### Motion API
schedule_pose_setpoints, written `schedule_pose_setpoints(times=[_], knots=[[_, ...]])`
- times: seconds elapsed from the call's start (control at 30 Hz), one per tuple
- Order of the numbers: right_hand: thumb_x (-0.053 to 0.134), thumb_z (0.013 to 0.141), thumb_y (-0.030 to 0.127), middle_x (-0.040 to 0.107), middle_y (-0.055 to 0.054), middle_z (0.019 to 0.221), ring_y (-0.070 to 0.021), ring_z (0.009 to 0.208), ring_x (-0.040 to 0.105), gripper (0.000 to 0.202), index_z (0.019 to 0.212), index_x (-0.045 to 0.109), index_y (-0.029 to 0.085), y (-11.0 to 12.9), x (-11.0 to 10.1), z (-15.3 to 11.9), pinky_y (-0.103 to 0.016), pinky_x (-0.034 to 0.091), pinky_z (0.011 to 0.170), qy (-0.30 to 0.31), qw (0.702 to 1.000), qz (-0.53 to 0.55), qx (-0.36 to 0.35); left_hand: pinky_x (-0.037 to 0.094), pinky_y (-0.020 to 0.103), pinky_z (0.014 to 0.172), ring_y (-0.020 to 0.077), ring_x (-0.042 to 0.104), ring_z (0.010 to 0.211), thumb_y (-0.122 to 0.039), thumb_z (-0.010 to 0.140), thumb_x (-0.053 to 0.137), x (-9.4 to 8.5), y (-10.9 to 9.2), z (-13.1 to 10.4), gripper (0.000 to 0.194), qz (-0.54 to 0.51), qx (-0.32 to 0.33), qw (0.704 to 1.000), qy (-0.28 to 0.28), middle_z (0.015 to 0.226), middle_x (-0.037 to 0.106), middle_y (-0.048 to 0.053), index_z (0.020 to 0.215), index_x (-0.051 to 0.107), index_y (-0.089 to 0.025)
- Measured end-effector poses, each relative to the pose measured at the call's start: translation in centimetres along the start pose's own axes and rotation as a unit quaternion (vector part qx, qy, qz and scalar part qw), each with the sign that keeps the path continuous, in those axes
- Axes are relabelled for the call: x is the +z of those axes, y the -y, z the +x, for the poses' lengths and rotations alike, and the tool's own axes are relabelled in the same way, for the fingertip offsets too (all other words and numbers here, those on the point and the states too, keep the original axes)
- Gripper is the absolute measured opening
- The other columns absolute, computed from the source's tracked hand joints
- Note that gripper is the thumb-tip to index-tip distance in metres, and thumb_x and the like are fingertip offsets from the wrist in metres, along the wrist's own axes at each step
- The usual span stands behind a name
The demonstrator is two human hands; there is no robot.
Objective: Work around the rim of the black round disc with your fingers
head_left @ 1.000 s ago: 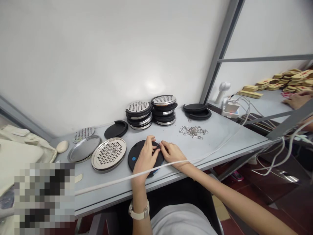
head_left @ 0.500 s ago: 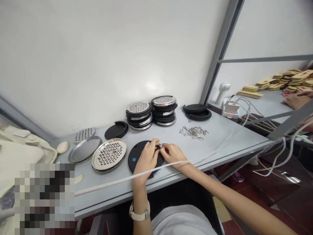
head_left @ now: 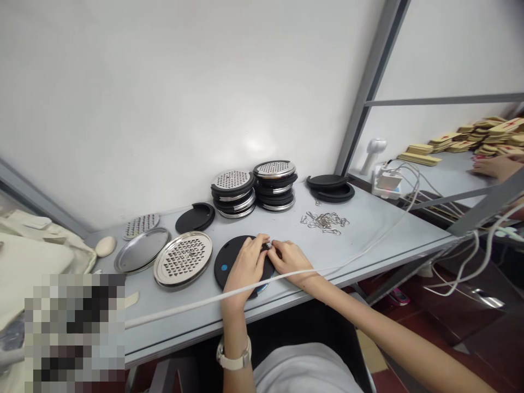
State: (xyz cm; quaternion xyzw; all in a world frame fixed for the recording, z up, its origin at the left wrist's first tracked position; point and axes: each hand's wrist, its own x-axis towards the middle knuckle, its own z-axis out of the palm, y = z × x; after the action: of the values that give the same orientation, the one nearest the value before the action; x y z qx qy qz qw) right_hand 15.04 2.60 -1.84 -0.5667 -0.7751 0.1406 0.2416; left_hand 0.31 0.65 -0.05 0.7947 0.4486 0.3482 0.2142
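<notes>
A black round grater base (head_left: 227, 254) with a blue dot lies on the table in front of me. My left hand (head_left: 246, 266) is closed over its right side, fingers pressed together near the far edge. At that edge a small shiny metal piece (head_left: 267, 245), perhaps a clip, shows between my two hands. My right hand (head_left: 291, 261) has its fingers pinched together beside this piece; its exact hold is partly hidden. A loose heap of small metal clips (head_left: 326, 220) lies beyond the right hand.
Round metal grater plates (head_left: 184, 256) lie to the left. Two stacks of graters (head_left: 233, 191) and black bases (head_left: 329, 185) stand along the wall. A white cable (head_left: 286, 275) crosses in front of my wrists. Another person's hand (head_left: 497, 166) is beyond the frame at right.
Both hands stay nearly in place on the base. My right fingertips have shifted slightly, and more of the small metal piece shows. The other person's hand has moved a little.
</notes>
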Motion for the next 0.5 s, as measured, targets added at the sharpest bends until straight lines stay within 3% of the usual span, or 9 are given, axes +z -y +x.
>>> schedule_pose_setpoints(times=[0.5], knots=[[0.037,0.089,0.021,0.062,-0.005,0.063,-0.0130,0.055,0.052,0.026,0.072,0.056,0.016,0.11,0.01,-0.12,-0.023,0.030,0.056,-0.016,0.998,0.060,0.012,0.043,0.036,0.094,0.0201,0.050,0.105,-0.006,0.092,0.040,-0.15,-0.41,0.06,0.030,0.008,0.016,1.000,0.006,0.111,0.057,0.003,0.115,0.049,-0.025]])
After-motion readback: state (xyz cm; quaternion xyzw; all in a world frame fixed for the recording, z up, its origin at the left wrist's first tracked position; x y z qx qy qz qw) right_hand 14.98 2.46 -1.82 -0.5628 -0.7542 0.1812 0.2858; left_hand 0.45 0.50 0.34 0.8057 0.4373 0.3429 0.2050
